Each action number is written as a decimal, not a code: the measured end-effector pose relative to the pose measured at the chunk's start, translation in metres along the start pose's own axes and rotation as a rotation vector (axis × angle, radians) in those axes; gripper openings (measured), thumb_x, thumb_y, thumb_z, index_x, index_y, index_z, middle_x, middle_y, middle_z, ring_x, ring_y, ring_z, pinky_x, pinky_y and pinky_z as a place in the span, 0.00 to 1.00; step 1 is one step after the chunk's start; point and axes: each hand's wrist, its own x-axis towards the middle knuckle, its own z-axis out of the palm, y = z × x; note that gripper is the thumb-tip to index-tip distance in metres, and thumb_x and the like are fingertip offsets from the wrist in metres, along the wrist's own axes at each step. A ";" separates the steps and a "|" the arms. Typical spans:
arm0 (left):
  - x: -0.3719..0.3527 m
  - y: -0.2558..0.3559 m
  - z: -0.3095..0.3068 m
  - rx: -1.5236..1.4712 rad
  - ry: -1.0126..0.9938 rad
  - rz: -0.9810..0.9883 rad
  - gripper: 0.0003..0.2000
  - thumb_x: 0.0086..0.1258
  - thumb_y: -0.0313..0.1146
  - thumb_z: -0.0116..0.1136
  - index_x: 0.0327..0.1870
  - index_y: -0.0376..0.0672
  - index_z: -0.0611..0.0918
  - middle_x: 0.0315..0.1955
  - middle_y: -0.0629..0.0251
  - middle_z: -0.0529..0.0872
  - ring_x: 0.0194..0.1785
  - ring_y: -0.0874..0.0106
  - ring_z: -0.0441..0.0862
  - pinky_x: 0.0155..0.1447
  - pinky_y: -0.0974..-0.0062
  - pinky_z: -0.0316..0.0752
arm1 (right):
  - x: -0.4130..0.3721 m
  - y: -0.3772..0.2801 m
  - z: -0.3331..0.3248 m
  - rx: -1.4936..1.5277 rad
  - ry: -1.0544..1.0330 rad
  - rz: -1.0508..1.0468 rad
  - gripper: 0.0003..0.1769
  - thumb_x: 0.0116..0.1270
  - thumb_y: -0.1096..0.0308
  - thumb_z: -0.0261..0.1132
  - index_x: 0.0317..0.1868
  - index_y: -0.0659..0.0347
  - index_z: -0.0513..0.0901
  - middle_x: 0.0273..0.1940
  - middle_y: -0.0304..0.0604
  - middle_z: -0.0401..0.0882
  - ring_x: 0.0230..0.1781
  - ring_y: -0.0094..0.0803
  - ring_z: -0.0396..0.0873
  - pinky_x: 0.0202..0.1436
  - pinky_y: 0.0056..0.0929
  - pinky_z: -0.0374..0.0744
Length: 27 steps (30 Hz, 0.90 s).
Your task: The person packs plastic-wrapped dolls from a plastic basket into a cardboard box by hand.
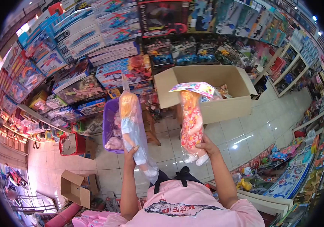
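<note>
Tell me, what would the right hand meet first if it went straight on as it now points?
The right hand would, past its doll, probably meet the open cardboard box; depth is unclear.

Partly blurred "K…" lettering (198,208) on pink shirt (181,192)
</note>
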 end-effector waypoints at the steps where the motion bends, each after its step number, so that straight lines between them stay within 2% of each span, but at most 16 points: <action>1: -0.002 -0.004 0.017 0.004 -0.009 0.002 0.33 0.58 0.32 0.64 0.66 0.36 0.68 0.49 0.57 0.81 0.50 0.63 0.82 0.54 0.64 0.79 | -0.012 -0.004 -0.015 -0.034 0.020 -0.073 0.59 0.47 0.72 0.75 0.78 0.61 0.51 0.69 0.45 0.66 0.69 0.34 0.67 0.74 0.35 0.66; 2: -0.005 -0.007 0.034 0.012 -0.023 0.007 0.32 0.58 0.32 0.64 0.66 0.35 0.68 0.49 0.57 0.81 0.50 0.63 0.82 0.55 0.64 0.79 | -0.023 -0.009 -0.030 -0.068 0.040 -0.146 0.59 0.47 0.72 0.75 0.78 0.61 0.51 0.69 0.45 0.66 0.70 0.34 0.67 0.74 0.36 0.66; 4: -0.009 -0.017 0.056 0.023 -0.042 0.010 0.32 0.57 0.32 0.64 0.65 0.35 0.69 0.48 0.56 0.81 0.51 0.63 0.82 0.56 0.64 0.79 | -0.045 -0.018 -0.058 -0.065 0.087 -0.162 0.58 0.47 0.73 0.75 0.77 0.60 0.52 0.69 0.44 0.66 0.70 0.34 0.67 0.74 0.36 0.66; 6: -0.009 -0.026 0.070 0.051 -0.114 -0.046 0.40 0.57 0.30 0.65 0.72 0.38 0.61 0.58 0.56 0.75 0.61 0.62 0.75 0.65 0.65 0.70 | -0.062 -0.027 -0.082 0.022 0.204 -0.143 0.56 0.47 0.74 0.75 0.77 0.60 0.54 0.69 0.43 0.66 0.70 0.34 0.67 0.73 0.36 0.66; 10: -0.009 -0.032 0.104 0.134 -0.141 0.029 0.40 0.57 0.31 0.65 0.72 0.38 0.61 0.60 0.57 0.73 0.63 0.63 0.72 0.67 0.66 0.67 | -0.087 -0.048 -0.102 -0.107 0.291 -0.271 0.52 0.50 0.75 0.73 0.75 0.60 0.55 0.67 0.43 0.67 0.69 0.35 0.68 0.73 0.36 0.67; 12: -0.004 -0.037 0.112 0.193 -0.128 0.104 0.38 0.58 0.32 0.66 0.71 0.39 0.62 0.56 0.56 0.78 0.57 0.63 0.79 0.61 0.64 0.75 | -0.097 -0.058 -0.110 -0.090 0.316 -0.287 0.52 0.50 0.76 0.73 0.75 0.59 0.55 0.67 0.43 0.67 0.69 0.35 0.68 0.73 0.36 0.67; 18: 0.018 -0.017 0.156 0.149 -0.121 0.110 0.35 0.62 0.36 0.65 0.70 0.37 0.64 0.55 0.57 0.79 0.56 0.63 0.79 0.60 0.66 0.75 | -0.101 -0.079 -0.143 -0.051 0.418 -0.338 0.54 0.49 0.75 0.73 0.76 0.58 0.54 0.67 0.43 0.67 0.68 0.36 0.68 0.73 0.36 0.68; 20: 0.057 -0.038 0.135 0.184 -0.107 0.117 0.35 0.62 0.39 0.65 0.69 0.36 0.66 0.53 0.58 0.80 0.54 0.64 0.80 0.59 0.67 0.76 | -0.096 -0.091 -0.148 -0.090 0.460 -0.367 0.54 0.48 0.75 0.73 0.76 0.58 0.55 0.67 0.43 0.67 0.68 0.37 0.69 0.72 0.36 0.68; 22: 0.089 -0.051 0.131 0.095 -0.072 0.157 0.35 0.61 0.42 0.65 0.67 0.36 0.68 0.51 0.58 0.81 0.52 0.65 0.81 0.57 0.66 0.77 | -0.086 -0.113 -0.150 -0.076 0.524 -0.399 0.53 0.50 0.72 0.73 0.76 0.58 0.54 0.67 0.43 0.67 0.68 0.37 0.69 0.72 0.37 0.69; 26: 0.121 -0.022 0.174 0.040 -0.009 0.072 0.30 0.60 0.45 0.63 0.59 0.33 0.75 0.46 0.57 0.84 0.46 0.63 0.84 0.52 0.65 0.80 | -0.053 -0.146 -0.179 0.089 0.559 -0.446 0.50 0.53 0.71 0.73 0.75 0.58 0.55 0.66 0.43 0.67 0.68 0.36 0.69 0.72 0.37 0.69; 27: 0.129 -0.015 0.187 -0.063 0.047 -0.054 0.31 0.56 0.42 0.64 0.59 0.32 0.75 0.43 0.56 0.85 0.47 0.61 0.84 0.55 0.65 0.79 | -0.042 -0.159 -0.185 0.021 0.594 -0.496 0.49 0.54 0.70 0.73 0.74 0.58 0.56 0.66 0.43 0.67 0.67 0.36 0.70 0.71 0.37 0.70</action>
